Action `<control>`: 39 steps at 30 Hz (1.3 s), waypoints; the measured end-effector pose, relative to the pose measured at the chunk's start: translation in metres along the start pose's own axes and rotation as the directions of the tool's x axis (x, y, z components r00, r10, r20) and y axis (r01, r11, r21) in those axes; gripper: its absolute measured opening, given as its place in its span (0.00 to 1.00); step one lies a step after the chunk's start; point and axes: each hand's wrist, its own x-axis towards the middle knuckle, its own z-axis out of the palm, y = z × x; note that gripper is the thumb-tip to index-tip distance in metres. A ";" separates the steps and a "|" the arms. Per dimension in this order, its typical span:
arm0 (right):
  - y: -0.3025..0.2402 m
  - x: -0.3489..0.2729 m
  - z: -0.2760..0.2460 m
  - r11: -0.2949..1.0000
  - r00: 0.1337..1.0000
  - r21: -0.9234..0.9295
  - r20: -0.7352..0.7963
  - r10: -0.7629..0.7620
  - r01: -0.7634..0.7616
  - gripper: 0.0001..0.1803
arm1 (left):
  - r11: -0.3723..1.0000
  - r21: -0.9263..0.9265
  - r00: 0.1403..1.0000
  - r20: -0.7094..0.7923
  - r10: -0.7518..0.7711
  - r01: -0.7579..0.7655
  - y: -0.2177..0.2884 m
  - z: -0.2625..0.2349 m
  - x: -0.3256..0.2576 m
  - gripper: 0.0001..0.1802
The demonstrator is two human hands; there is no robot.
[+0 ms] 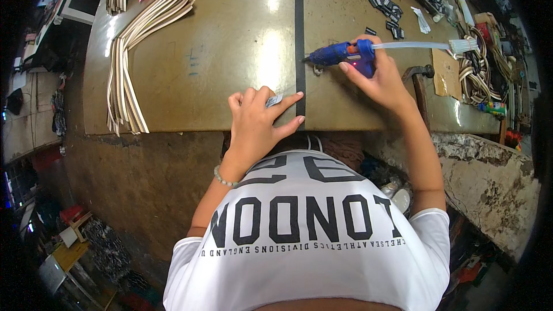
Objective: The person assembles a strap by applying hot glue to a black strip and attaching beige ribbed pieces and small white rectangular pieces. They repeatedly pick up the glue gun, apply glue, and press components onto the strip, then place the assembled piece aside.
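Head view: right hand [389, 83] is gripping a glue gun [341, 53], loosely curled left hand [257, 117] pinching a tag [273, 101], apparently gluing the strap [299, 17], tag-pressing likely next.

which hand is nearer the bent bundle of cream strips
Left. The left hand is to the right of the bundle; the right hand is farther right, beyond the black strip.

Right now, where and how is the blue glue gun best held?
Probably by its handle, coming from the right, near side, where the right hand has it: the dark nozzle points left, and the pale glue stick juts out rightward behind, best left free.
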 end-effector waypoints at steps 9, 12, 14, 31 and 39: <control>0.008 0.041 -0.005 0.993 0.995 -0.095 -0.063 -0.083 0.077 0.25 | 1.000 0.008 1.000 -0.015 0.027 -0.027 -0.002 -0.001 0.001 0.23; -0.006 0.037 -0.010 0.877 0.964 -0.402 0.132 -0.230 0.264 0.23 | 1.000 0.014 1.000 -0.007 0.024 -0.024 -0.002 -0.001 -0.001 0.23; -0.012 0.028 -0.011 0.713 0.852 -0.481 0.169 -0.496 0.510 0.26 | 0.999 0.010 0.999 -0.011 0.041 -0.041 -0.001 -0.001 0.000 0.24; 0.100 -0.168 -0.149 0.137 0.358 -0.372 -0.629 0.690 -0.918 0.41 | 0.620 0.173 0.551 -0.675 -0.491 0.765 -0.269 -0.148 0.047 0.28; -0.026 -0.124 -0.103 0.570 0.563 -0.184 -0.556 0.611 -0.801 0.34 | 0.630 0.338 0.657 -0.650 -0.381 0.699 -0.304 -0.133 0.042 0.28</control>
